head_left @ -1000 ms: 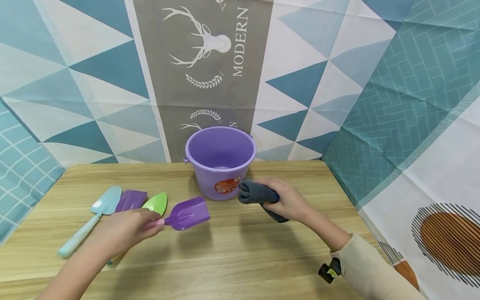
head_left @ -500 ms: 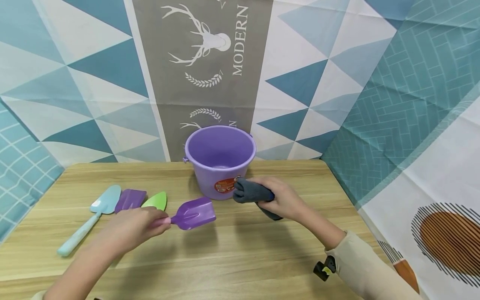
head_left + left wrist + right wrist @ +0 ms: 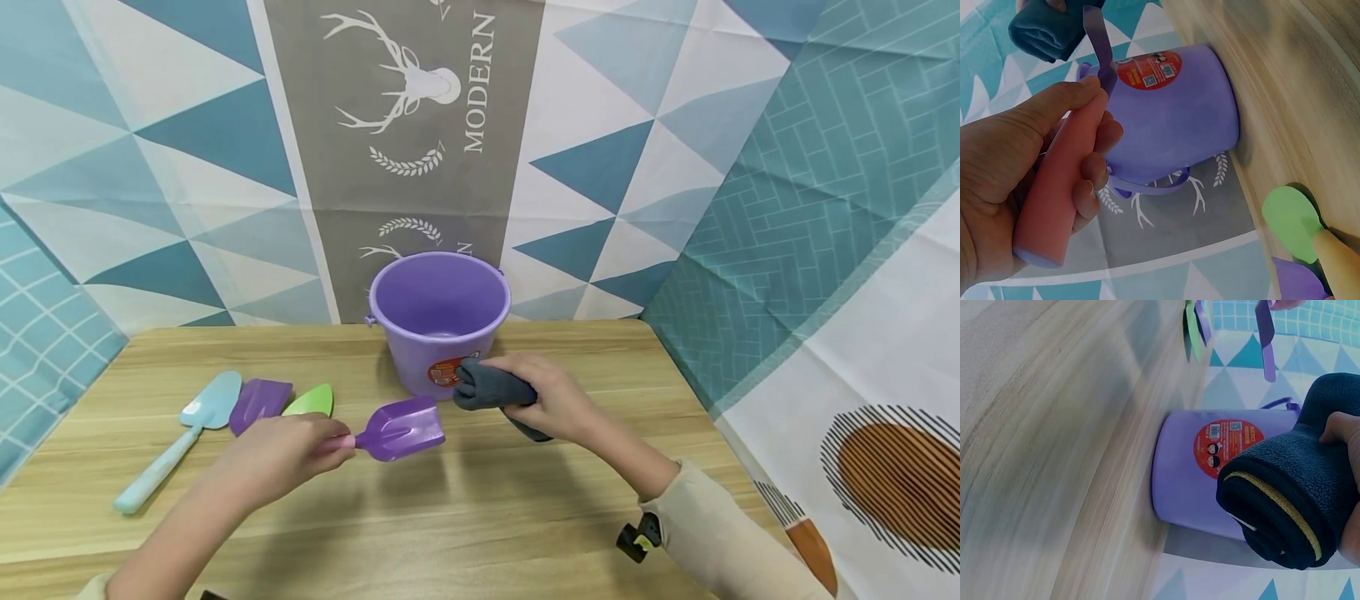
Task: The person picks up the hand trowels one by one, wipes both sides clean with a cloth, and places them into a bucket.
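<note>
My left hand (image 3: 281, 458) grips the pink handle of a small purple shovel (image 3: 405, 428), its fingers wrapped around the handle in the left wrist view. The shovel is held above the table, its blade pointing right. In my right hand (image 3: 551, 398) is a folded dark blue-grey towel (image 3: 491, 387), rolled into a thick bundle; the right wrist view shows a yellow stripe along the towel's (image 3: 1285, 506) edge. Shovel blade and towel are close but apart. Behind them stands an upright purple bucket (image 3: 427, 354) with a red label, partly covered by the towel in the head view.
To the left on the wooden table (image 3: 420, 550) lie a light blue trowel (image 3: 213, 402), a purple shovel (image 3: 258, 402) and a green trowel (image 3: 313, 402), whose handle my left arm hides. A patterned cloth wall (image 3: 420, 192) rises behind the bucket.
My left hand has moved right with the purple shovel. My right hand has shifted slightly left with the towel, so the two are nearer each other. The bucket has stayed put.
</note>
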Demonstrator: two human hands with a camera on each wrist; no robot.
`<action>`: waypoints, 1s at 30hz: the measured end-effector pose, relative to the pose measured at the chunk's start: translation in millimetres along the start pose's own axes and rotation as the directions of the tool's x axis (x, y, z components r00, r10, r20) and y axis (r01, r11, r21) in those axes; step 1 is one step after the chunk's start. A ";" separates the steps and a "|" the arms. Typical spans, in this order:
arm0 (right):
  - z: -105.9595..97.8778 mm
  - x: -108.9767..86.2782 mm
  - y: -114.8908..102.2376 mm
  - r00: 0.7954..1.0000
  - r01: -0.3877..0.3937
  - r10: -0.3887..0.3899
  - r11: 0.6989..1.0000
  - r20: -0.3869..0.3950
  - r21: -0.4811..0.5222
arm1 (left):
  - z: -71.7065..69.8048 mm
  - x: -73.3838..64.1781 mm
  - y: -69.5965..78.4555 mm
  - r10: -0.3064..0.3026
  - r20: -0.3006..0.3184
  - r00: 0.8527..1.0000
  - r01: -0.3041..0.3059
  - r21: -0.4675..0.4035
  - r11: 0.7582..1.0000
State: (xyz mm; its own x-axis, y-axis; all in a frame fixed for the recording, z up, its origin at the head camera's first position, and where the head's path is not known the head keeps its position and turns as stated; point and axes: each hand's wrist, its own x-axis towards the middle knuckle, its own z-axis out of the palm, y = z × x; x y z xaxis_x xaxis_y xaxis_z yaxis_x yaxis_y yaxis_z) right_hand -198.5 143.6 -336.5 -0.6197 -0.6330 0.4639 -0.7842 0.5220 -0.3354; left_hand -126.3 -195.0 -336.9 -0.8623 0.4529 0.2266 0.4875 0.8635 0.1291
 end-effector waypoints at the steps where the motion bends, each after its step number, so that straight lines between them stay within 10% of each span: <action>1: 0.9 0.7 -0.4 1.000 0.011 -0.011 1.000 -0.001 0.001 | -0.3 0.2 0.8 0.005 0.002 1.000 -0.005 -0.002 1.000; 30: 18.4 12.2 -17.4 0.974 0.219 -0.224 0.969 -0.031 -0.116 | 2.9 9.4 23.3 0.063 -0.031 0.998 -0.061 0.061 0.996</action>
State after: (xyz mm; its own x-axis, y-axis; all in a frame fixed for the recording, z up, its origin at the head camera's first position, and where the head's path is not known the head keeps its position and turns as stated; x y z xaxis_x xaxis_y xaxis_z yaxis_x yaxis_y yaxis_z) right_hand -192.9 116.3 -340.1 -0.4269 -0.7160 0.5524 -0.8922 0.4329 -0.1283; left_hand -123.4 -169.9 -334.5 -0.8250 0.4995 0.2643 0.5302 0.8460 0.0559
